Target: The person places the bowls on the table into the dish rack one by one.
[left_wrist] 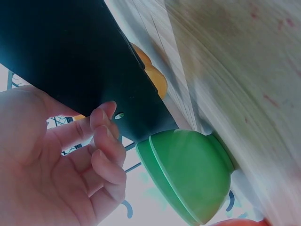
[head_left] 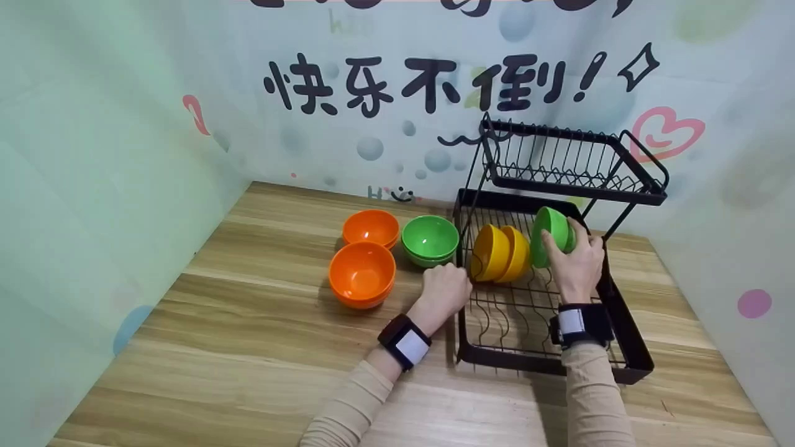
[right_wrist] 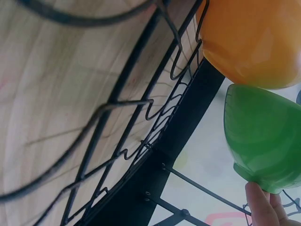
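Observation:
My right hand (head_left: 577, 264) pinches a green bowl (head_left: 548, 239) over the right part of the black dish rack (head_left: 553, 366). That bowl (right_wrist: 263, 136) is tipped on its side, and fingertips touch it near its foot in the right wrist view. To its left, two yellow bowls (head_left: 490, 254) stand on edge in the rack's lower tier. My left hand (head_left: 446, 288) grips the rack's left rim with curled fingers (left_wrist: 110, 136); the black side panel (left_wrist: 94, 70) hides part of it. Stacked green bowls (head_left: 430, 239) sit upright beside the rack, just beyond the left hand.
Two stacks of orange bowls stand on the wooden table (head_left: 248, 323) at the left: a nearer stack (head_left: 362, 273) and a farther one (head_left: 371, 228). An upper wire shelf (head_left: 571, 155) overhangs the rack's back. Printed cloth walls (head_left: 93, 155) enclose the table.

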The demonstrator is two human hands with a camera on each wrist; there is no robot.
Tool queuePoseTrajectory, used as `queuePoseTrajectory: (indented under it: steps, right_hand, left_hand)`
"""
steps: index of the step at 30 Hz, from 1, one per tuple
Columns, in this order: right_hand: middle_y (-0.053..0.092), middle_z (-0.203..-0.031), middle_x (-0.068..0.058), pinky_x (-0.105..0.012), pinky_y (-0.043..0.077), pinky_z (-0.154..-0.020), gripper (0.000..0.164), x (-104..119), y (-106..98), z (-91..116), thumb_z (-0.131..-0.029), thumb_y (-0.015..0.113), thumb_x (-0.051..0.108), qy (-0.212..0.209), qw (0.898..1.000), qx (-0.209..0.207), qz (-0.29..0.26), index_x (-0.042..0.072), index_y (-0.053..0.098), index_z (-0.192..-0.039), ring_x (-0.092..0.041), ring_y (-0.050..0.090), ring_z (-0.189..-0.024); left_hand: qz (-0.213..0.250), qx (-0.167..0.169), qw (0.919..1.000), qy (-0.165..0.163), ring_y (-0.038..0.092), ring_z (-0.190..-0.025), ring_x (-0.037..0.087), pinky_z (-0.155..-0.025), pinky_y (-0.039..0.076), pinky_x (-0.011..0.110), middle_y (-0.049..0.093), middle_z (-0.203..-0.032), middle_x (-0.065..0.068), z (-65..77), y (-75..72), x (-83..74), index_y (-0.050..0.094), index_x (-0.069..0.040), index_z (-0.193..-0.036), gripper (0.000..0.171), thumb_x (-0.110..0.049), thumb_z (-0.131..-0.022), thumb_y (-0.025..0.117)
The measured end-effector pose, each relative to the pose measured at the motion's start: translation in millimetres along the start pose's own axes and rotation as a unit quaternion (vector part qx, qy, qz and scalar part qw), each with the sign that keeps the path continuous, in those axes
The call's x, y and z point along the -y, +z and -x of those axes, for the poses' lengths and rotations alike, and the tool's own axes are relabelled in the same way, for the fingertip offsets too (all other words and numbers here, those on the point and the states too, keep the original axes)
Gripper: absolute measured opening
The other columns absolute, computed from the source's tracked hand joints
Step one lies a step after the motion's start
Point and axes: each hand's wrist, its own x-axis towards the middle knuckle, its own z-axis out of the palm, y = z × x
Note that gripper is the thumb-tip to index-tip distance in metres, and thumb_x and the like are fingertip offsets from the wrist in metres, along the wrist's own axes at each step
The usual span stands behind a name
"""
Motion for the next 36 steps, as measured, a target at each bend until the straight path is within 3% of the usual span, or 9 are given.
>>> queuePoseTrajectory:
  steps: [14,22,28,36]
  right_hand:
    - [0.046,-0.124,-0.027,-0.047,0.047,-0.083,0.069,-1.9,-0.6,1.3,-0.085,0.056,0.059,0.021,0.993,0.109,0.049,0.022,0.043,-0.142,-0.038,0.049,-0.105]
    - [0.044,-0.129,-0.031,-0.052,0.047,-0.084,0.070,-1.6,1.5,0.6,-0.086,0.054,0.059,0.007,0.988,0.138,0.062,0.018,0.043,-0.142,-0.042,0.049,-0.109]
    - [0.045,-0.125,-0.031,-0.049,0.046,-0.081,0.072,-2.4,2.9,2.9,-0.085,0.055,0.061,0.000,0.987,0.150,0.059,0.015,0.044,-0.140,-0.041,0.050,-0.105]
    - [0.037,-0.140,-0.034,-0.058,0.041,-0.095,0.075,-4.8,3.6,2.5,-0.088,0.052,0.058,-0.001,0.983,0.180,0.046,0.009,0.039,-0.143,-0.047,0.044,-0.122]
  left_hand:
    - [-0.006,-0.003,1.0000,0.000,0.069,-0.075,0.024,-0.056,0.052,0.037,0.071,-0.084,0.006,0.0,0.8,0.0,0.073,-0.011,-0.082,0.026,-0.029,-0.090,0.055]
    - [-0.002,-0.003,1.0000,-0.002,0.069,-0.074,0.024,-0.056,0.052,0.037,0.071,-0.083,0.006,-0.1,1.3,0.3,0.072,-0.011,-0.081,0.026,-0.029,-0.090,0.056]
    - [-0.005,-0.001,1.0000,0.001,0.070,-0.074,0.024,-0.055,0.052,0.036,0.072,-0.083,0.006,-1.0,1.8,0.8,0.072,-0.012,-0.079,0.027,-0.029,-0.090,0.055]
    - [-0.003,-0.004,1.0000,0.000,0.070,-0.072,0.024,-0.055,0.052,0.036,0.072,-0.082,0.006,-1.0,2.6,0.4,0.072,-0.012,-0.078,0.027,-0.029,-0.090,0.055]
